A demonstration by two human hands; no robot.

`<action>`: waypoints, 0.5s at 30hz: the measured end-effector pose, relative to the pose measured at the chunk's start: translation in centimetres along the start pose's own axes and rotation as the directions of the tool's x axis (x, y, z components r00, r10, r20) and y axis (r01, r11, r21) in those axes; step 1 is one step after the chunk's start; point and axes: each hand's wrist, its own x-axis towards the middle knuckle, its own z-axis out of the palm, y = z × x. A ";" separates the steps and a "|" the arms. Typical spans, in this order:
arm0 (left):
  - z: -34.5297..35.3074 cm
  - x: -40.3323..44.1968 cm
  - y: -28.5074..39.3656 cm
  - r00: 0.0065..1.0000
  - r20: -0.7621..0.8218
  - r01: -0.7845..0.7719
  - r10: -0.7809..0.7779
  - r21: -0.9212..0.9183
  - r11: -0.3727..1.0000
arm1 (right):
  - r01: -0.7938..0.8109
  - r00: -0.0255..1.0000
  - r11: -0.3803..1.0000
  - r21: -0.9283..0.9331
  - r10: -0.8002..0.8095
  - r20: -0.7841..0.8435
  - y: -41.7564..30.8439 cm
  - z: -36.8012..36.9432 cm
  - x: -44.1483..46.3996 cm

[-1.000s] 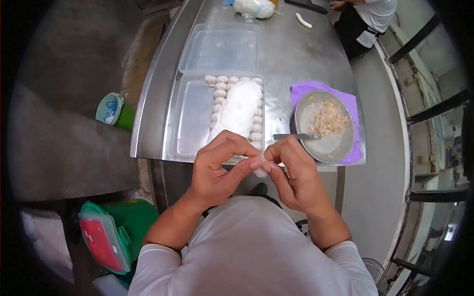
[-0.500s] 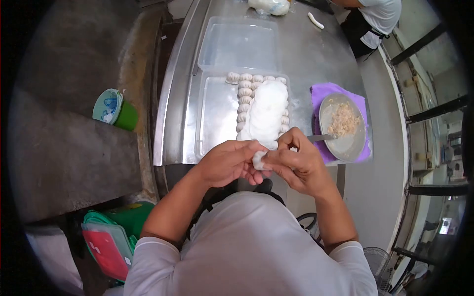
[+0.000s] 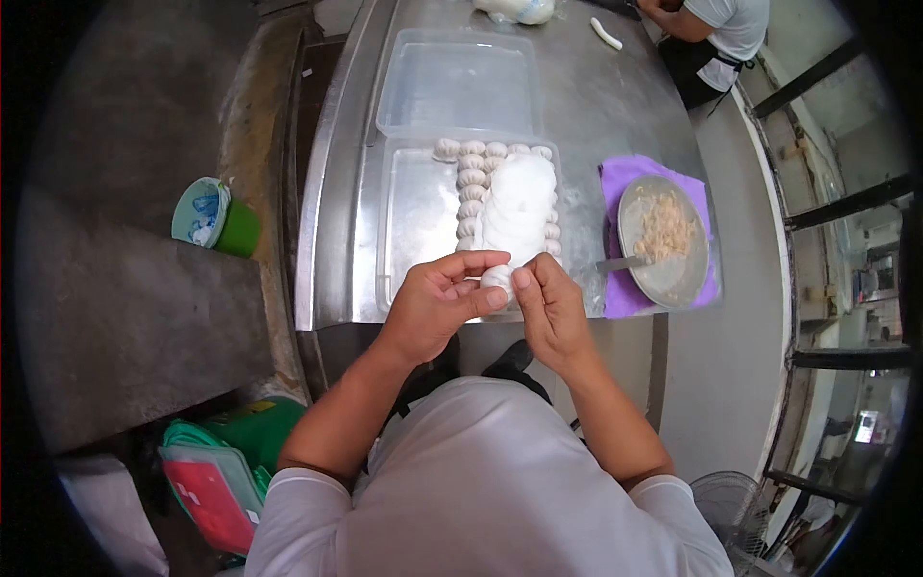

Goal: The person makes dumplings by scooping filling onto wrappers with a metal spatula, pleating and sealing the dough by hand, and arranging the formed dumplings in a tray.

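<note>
Between my two hands is a small white pleated dumpling [image 3: 497, 278]. My left hand [image 3: 437, 298] holds it from the left, thumb and fingers curved round it. The fingertips of my right hand [image 3: 551, 303] pinch its right side. Just beyond my hands, a stack of white dough wrappers [image 3: 517, 207] lies over part of the rows of pleated dumplings [image 3: 471, 178]. These dumplings sit in a clear plastic container [image 3: 392, 207] and fill its right part. To the right, a round dish [image 3: 678, 288] holds pale chopped filling [image 3: 666, 228], with a flat-bladed spreader [image 3: 623, 263] resting on its rim.
The dish stands on a purple cloth [image 3: 615, 178] on the steel table [image 3: 586, 106]. A clear lid [image 3: 460, 82] lies behind the container. Farther back are a wrapped white bundle [image 3: 514, 10] and a co-worker [image 3: 716, 38]. A green bin [image 3: 236, 228] stands at left.
My hands have turned and moved slightly away from my body with the dumpling. Its pleated top now shows, gathered and closed, where fingers covered it before.
</note>
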 end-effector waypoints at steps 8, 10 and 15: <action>0.4 0.2 -0.7 0.999 -0.017 -0.034 0.034 -0.012 0.999 | -0.098 0.995 0.984 0.150 0.099 -0.001 0.4 -0.1 -0.1; 0.4 0.3 -0.7 0.999 -0.040 -0.017 0.017 -0.008 1.000 | -0.158 0.987 0.970 0.185 0.159 0.013 0.5 -0.1 0.0; 0.8 0.8 -0.2 0.993 -0.115 -0.027 0.025 -0.010 1.000 | -0.169 0.985 0.877 0.450 0.167 0.045 1.7 0.4 1.0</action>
